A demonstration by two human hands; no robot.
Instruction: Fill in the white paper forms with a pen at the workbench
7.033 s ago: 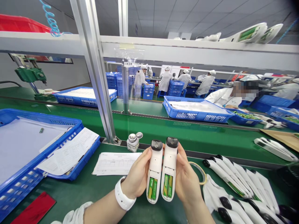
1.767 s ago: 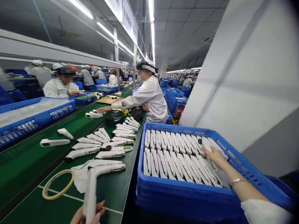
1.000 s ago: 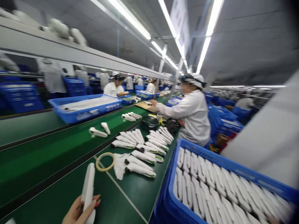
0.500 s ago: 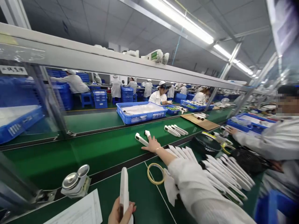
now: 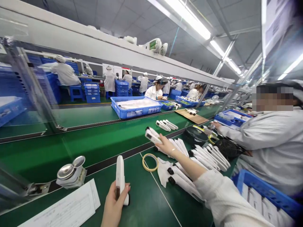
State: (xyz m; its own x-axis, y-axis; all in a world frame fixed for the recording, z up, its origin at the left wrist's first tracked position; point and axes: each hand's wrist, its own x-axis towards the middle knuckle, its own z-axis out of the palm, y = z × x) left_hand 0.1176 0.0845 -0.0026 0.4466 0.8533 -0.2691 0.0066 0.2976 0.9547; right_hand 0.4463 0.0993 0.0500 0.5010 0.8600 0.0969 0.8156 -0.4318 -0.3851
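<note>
My left hand [image 5: 115, 201], low in the view, is wrapped round a white handheld device [image 5: 120, 175] that stands nearly upright, its dark end at the bottom. Out over the belt's near edge, my right hand [image 5: 165, 145] grips white devices [image 5: 152, 135] with dark ends; how many is hard to tell. Three or more similar white pieces [image 5: 166, 125] lie on the green belt [image 5: 90, 142] beyond. Under and beside my right arm, several white devices [image 5: 184, 184] with black ends lie on the green table [image 5: 142, 201]. A yellow tape roll [image 5: 150, 162] rests between my hands.
Printed papers [image 5: 68, 205] and a metal-topped item [image 5: 68, 173] are at the left. A blue tray [image 5: 137, 107] stands across the belt. At the right, a person in white [image 5: 274, 142] works near a black round grille [image 5: 196, 135]; a blue crate [image 5: 267, 195] sits below.
My right hand has closed on the white pieces from the belt and lifted them. My left hand still holds its device, now seen more fully. The view has shifted, showing more at the right.
</note>
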